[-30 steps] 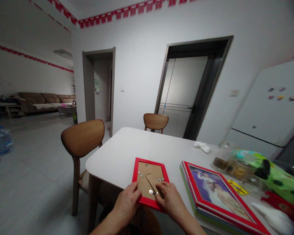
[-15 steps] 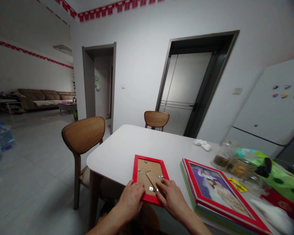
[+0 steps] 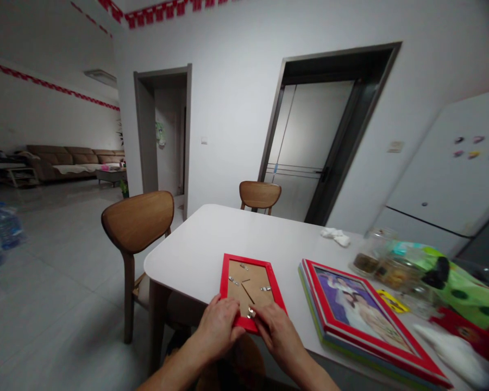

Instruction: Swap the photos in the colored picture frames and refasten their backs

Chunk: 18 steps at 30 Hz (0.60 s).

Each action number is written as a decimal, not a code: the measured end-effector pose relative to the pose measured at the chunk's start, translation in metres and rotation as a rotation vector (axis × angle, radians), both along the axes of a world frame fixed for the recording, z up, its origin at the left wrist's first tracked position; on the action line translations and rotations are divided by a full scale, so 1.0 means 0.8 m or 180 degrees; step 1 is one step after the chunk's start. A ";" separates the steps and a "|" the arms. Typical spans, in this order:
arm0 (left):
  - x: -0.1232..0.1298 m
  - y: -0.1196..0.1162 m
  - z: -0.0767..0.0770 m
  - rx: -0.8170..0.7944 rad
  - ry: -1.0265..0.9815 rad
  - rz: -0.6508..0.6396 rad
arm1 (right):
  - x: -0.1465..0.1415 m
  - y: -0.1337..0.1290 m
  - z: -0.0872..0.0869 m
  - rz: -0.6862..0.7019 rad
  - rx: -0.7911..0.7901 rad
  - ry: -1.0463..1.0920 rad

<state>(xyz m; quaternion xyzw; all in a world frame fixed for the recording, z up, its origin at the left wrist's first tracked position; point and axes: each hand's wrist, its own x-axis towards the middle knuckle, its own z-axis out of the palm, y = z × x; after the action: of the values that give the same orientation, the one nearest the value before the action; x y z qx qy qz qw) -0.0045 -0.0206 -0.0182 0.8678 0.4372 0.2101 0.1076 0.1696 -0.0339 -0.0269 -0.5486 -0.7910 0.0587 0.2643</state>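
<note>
- Where the pale, smooth table (image 3: pixel 212 233) meets its near edge, a red frame (image 3: pixel 277 293) lies back side up, rectangular, with a glossy border; whether its near end rests or is lifted, cannot tell.
- Backing board (image 3: pixel 261 277): flat, matt brown, with a dark slanting slit and small shiny metal clips (image 3: pixel 264 289) around it.
- To the right, stacked picture frames (image 3: pixel 367 315), the top one red-rimmed with a purple-backed photo.
- Beyond the stack: clear glass jar (image 3: pixel 367 260), dark contents; nearer the wall, crumpled white tissue (image 3: pixel 336 236).
- Left hand (image 3: pixel 224 320): fingers curled over the near left border, thumb along the near edge, holding the frame.
- Right hand (image 3: pixel 279 326): palm down, fingers bent, tips at the lowest clip; whether they pinch or press it, cannot tell.
- Forearms bare, converging on the frame.
</note>
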 end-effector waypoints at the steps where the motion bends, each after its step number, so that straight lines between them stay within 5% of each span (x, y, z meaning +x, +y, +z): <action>1: -0.001 0.000 0.000 -0.0002 -0.0014 -0.0002 | 0.002 0.001 0.001 0.0010 -0.0018 0.0054; 18: -0.011 0.005 0.006 -0.0010 -0.0005 -0.0103 | -0.013 0.000 0.017 0.0420 -0.0227 -0.0219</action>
<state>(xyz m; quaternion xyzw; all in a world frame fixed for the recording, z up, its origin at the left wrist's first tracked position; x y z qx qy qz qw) -0.0136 -0.0163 -0.0136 0.8745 0.4233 0.2084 0.1127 0.1595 -0.0335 -0.0136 -0.5060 -0.8315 0.0852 0.2128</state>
